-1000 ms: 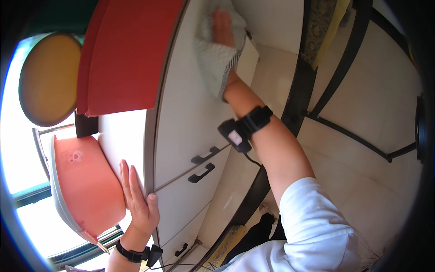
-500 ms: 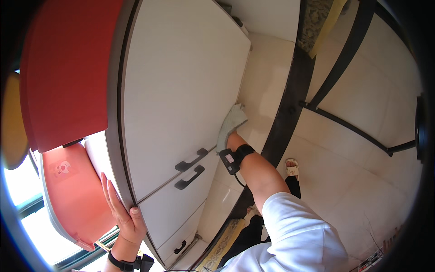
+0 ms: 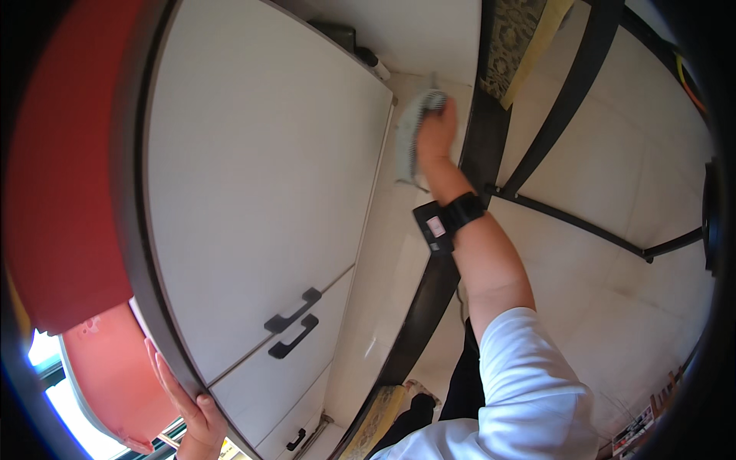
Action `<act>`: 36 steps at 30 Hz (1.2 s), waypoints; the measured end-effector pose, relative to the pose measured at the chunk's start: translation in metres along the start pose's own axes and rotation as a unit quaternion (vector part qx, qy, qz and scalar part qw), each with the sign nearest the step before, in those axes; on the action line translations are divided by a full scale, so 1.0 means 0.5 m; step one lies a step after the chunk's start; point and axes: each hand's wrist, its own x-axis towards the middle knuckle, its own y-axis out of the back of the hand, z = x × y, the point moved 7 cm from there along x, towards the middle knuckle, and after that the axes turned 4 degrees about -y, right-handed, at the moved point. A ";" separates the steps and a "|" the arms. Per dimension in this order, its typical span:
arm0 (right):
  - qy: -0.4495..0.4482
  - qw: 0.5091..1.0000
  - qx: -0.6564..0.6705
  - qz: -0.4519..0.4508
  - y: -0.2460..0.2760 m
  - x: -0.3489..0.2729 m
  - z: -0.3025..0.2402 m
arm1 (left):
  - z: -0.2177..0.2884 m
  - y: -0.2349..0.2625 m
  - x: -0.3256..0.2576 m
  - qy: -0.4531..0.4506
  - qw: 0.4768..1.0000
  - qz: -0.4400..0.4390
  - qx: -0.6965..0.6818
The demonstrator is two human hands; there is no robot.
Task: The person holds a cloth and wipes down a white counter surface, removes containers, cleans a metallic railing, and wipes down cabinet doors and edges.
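Observation:
My right hand (image 3: 438,136), blurred by motion, grips a pale grey-green cloth (image 3: 409,142) with a striped edge. The cloth is over the light tiled strip beside the white cabinet (image 3: 261,153), near the far end of the cabinet door. Part of my fingers is hidden by the cloth. My left hand (image 3: 188,414) lies against the cabinet's dark rim at the lower left, fingers stretched out and holding nothing. Just beyond it is a pink plastic tub (image 3: 115,376).
Two dark handles (image 3: 293,310) stick out from the cabinet front. A large red panel (image 3: 69,169) stands at the left. Along the tiled strip runs a dark ledge (image 3: 418,307), with a black metal frame (image 3: 567,115) on its right. A dark object (image 3: 333,34) lies behind the cabinet's far end.
My right hand has moved away from me with the cloth, from beside the cabinet's handles to its far end. My view has shifted, and my left hand stays at the rim.

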 end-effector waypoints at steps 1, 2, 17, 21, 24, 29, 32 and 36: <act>0.126 0.988 -0.072 0.058 0.020 0.025 -0.017 | -0.006 0.002 -0.007 0.001 1.000 0.001 0.001; 0.247 0.952 -0.139 0.114 0.025 0.031 -0.040 | -0.013 0.006 -0.021 0.002 1.000 0.002 0.003; 0.473 0.634 -0.559 -0.248 -0.197 0.112 0.127 | -0.046 -0.033 -0.061 0.092 0.995 -0.046 -0.006; 0.469 0.650 -0.559 -0.213 -0.203 0.126 0.137 | -0.046 -0.032 -0.056 0.098 0.994 -0.047 0.002; 0.449 0.678 -0.568 -0.132 -0.204 0.133 0.142 | -0.044 -0.036 -0.051 0.100 0.994 -0.047 0.005; 0.464 0.632 -0.584 -0.211 -0.192 0.135 0.134 | -0.043 -0.033 -0.058 0.099 0.994 -0.042 0.014; 0.396 0.641 -0.613 -0.238 -0.198 0.134 0.124 | -0.042 -0.030 -0.060 0.099 0.994 -0.039 0.018; 0.336 0.653 -0.660 -0.161 -0.190 0.111 0.141 | -0.039 -0.037 -0.064 0.100 0.994 -0.040 0.020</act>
